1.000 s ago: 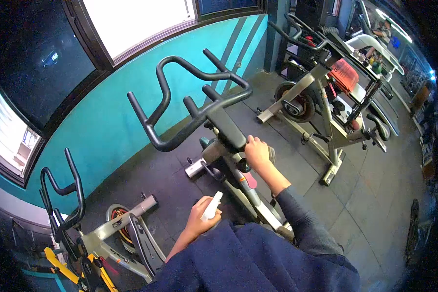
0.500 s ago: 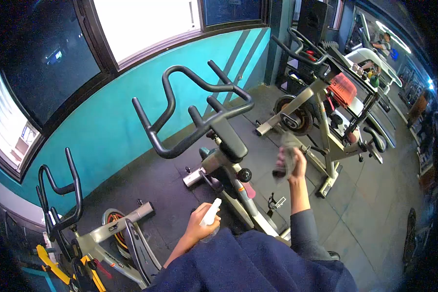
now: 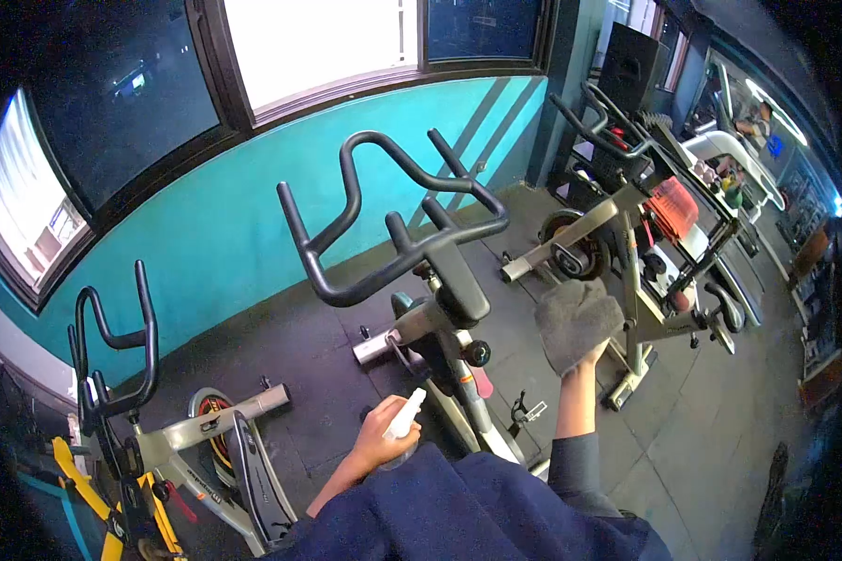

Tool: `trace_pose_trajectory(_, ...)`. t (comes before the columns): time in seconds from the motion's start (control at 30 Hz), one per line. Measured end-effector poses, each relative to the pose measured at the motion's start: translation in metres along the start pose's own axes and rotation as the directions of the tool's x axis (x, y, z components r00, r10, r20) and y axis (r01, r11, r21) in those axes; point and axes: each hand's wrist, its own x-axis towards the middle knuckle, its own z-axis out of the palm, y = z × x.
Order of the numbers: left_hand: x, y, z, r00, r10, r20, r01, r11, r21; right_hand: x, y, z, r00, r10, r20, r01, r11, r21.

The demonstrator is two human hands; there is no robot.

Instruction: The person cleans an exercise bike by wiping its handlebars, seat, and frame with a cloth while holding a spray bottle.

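Note:
My left hand (image 3: 380, 436) is closed round a spray bottle with a white nozzle (image 3: 406, 414), low in front of my body. My right hand (image 3: 591, 357) is raised to the right, mostly hidden behind a grey cloth (image 3: 573, 325) that it holds spread out. Between and beyond my hands stands an exercise bike with black handlebars (image 3: 412, 245) and a black adjusting knob (image 3: 477, 352). Neither hand touches the bike.
A second bike (image 3: 217, 432) stands at the left beside a yellow frame (image 3: 84, 486). A third bike (image 3: 632, 280) is at the right, with a red basket (image 3: 672, 209) behind it. A teal wall (image 3: 206, 252) runs below the windows. A person (image 3: 758, 120) is far back.
The cloth in my right hand has opened out from a narrow, blurred shape to a broad one covering the fingers. My left hand still holds the bottle. The view has shifted slightly left.

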Motion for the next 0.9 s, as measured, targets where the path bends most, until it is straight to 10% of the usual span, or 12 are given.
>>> trace_pose_trajectory(0.03, -0.001, 0.0, 0.0, 1.0, -0.01, 0.005, 0.01, 1.0, 0.005, 0.009, 0.028, 0.007, 0.966, -0.258, 0.03, 0.244, 0.863, -0.442)
trace_pose_trajectory(0.07, -0.001, 0.0, 0.0, 1.0, -0.019, 0.013, 0.019, 1.0, 0.009, 0.027, 0.063, 0.027, 0.984, 0.091, -0.156, -0.132, 0.952, -0.276)
trace_pose_trajectory(0.17, -0.003, -0.001, 0.002, 0.999, -0.035, 0.031, 0.035, 0.999, -0.002, 0.028, -0.06, 0.074, 0.999, -0.04, 0.013, 0.037, 0.982, 0.185)
trace_pose_trajectory(0.23, -0.002, 0.007, 0.002, 0.999, -0.034, 0.037, 0.034, 0.999, -0.011, 0.006, -0.067, 0.101, 0.909, -0.28, 0.307, 0.382, 0.855, -0.351)
trace_pose_trajectory(0.3, 0.0, 0.009, 0.003, 0.999, -0.026, 0.039, 0.027, 0.999, -0.017, -0.016, -0.061, 0.13, 0.791, -0.275, 0.546, 0.569, 0.658, -0.493)
trace_pose_trajectory(0.9, 0.008, -0.001, 0.004, 0.997, -0.049, 0.06, 0.05, 0.998, -0.023, 0.008, -0.059, 0.192, 0.836, -0.214, 0.506, 0.514, 0.629, -0.583)
